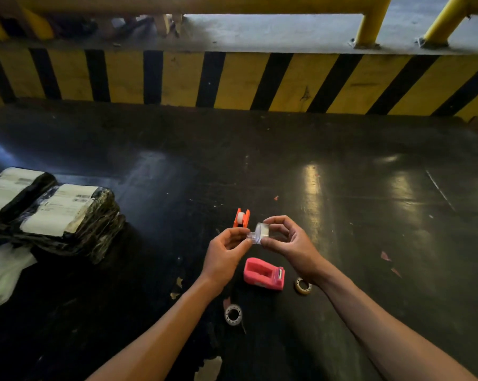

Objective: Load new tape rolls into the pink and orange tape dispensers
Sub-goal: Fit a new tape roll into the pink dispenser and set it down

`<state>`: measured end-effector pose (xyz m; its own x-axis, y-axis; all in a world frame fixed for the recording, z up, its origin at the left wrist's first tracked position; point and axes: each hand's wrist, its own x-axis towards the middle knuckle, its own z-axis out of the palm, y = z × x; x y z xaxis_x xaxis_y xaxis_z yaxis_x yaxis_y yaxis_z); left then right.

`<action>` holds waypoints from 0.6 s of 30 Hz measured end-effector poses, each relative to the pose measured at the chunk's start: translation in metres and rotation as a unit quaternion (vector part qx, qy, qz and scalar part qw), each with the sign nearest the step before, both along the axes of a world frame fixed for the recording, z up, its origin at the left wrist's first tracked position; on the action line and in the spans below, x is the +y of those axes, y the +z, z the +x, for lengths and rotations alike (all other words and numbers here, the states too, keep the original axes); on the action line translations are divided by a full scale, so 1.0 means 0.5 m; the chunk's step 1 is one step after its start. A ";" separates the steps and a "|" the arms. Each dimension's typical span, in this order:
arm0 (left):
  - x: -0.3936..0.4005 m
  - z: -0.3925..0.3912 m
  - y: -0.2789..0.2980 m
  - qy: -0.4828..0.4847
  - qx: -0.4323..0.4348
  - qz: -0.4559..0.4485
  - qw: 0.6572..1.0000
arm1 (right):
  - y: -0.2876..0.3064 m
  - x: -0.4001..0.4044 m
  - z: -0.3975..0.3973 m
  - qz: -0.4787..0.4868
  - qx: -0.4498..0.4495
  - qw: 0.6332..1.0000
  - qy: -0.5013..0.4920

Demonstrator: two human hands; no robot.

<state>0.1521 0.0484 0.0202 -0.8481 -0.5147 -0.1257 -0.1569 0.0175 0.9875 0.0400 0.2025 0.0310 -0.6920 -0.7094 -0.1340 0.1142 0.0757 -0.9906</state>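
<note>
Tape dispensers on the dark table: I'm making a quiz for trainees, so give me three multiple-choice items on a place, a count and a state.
1. Where does the orange dispenser stand relative to the pink dispenser?
A. farther from the person
B. on top of it
C. on the wrapped parcels

2. How many tape rolls lie loose on the table?
A. none
B. two
C. five

3. What state is the pink dispenser's roll slot in?
A. empty
B. holding a roll
C. covered by a hand

Answers:
1 A: it sits beyond both hands.
2 B: one clear roll and one yellowish roll lie near the pink dispenser.
3 A: the hollow shows bare pink; the new roll is in the right hand, with the left hand pinching its end.
</note>
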 end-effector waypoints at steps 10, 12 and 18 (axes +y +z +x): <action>-0.004 -0.017 0.039 -0.011 0.043 -0.095 0.994 | 0.028 -0.010 0.002 -0.063 0.000 0.998 0.006; -0.006 -0.020 0.041 -0.021 0.033 -0.147 0.988 | 0.033 -0.007 0.003 -0.064 0.005 0.998 0.006; -0.011 -0.026 0.050 -0.062 0.002 -0.194 0.979 | 0.033 0.003 0.002 -0.056 -0.003 0.998 0.027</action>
<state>0.1389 0.0428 0.0453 -0.9070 -0.4164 0.0623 -0.1266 0.4107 0.9029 0.0412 0.2042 0.0476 -0.6512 -0.7569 -0.0562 0.1187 -0.0285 -0.9925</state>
